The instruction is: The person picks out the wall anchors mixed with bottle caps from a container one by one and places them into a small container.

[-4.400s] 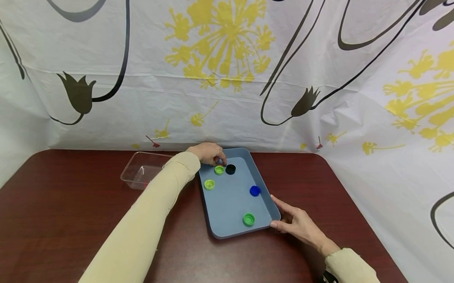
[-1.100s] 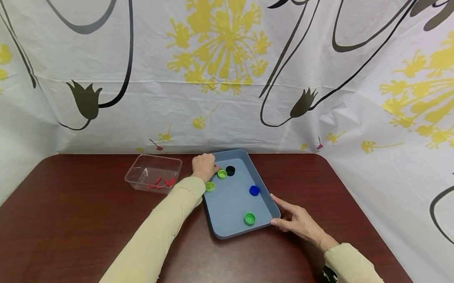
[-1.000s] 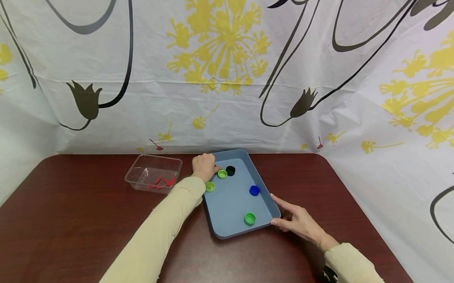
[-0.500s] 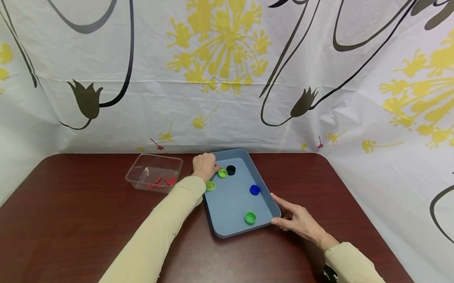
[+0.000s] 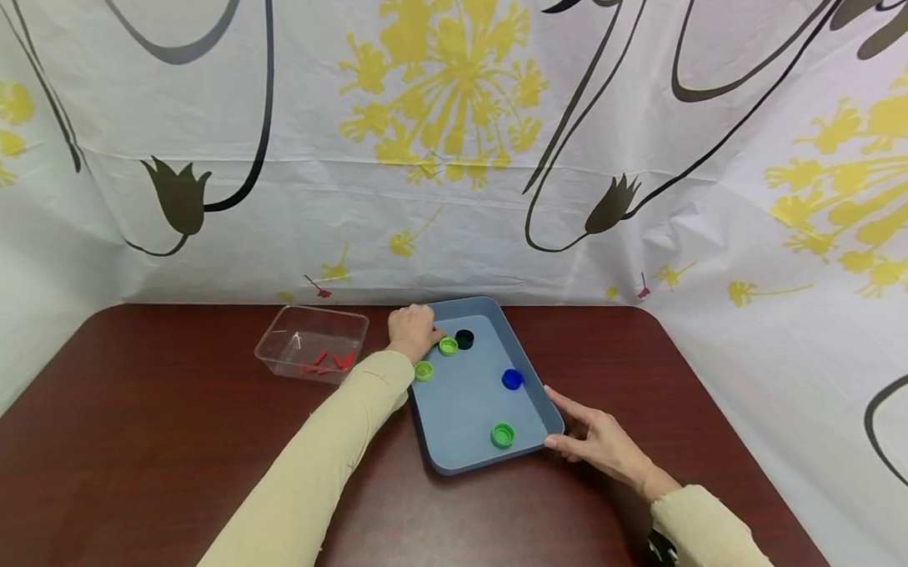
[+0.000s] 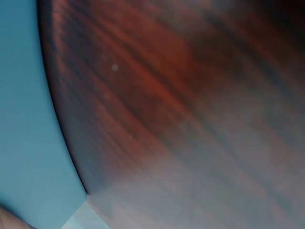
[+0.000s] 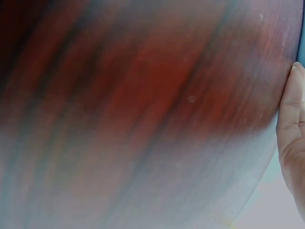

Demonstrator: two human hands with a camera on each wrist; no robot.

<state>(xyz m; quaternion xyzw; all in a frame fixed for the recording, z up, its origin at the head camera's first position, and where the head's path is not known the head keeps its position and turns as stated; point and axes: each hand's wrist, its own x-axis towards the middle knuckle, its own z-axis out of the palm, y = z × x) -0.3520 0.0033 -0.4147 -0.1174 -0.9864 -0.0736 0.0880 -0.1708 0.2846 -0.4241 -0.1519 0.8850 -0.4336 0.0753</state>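
Observation:
A blue-grey tray (image 5: 461, 405) lies at an angle on the table. My left hand (image 5: 411, 330) grips its rim near the far left corner, thumb over the inside; the other fingers are mostly hidden behind. My right hand (image 5: 606, 443) holds the near right corner between thumb and fingers. Inside the tray are a light green bottle cap (image 5: 448, 346) by my left thumb, a second light green cap (image 5: 423, 370), a black cap (image 5: 464, 339), a blue cap (image 5: 512, 379) and a green cap (image 5: 502, 435). In the right wrist view, fingers (image 7: 290, 114) touch the tray's edge.
A clear plastic box (image 5: 275, 352) with several small red pieces (image 5: 342, 360) stands left of the tray. The dark wooden table (image 5: 156, 415) ends at a white patterned cloth (image 5: 499, 268) hanging behind.
Since the oldest frame, my left hand has left the tray's far inside and taken hold of its left rim. A light green cap sits slightly nearer me. The last second shows almost no movement.

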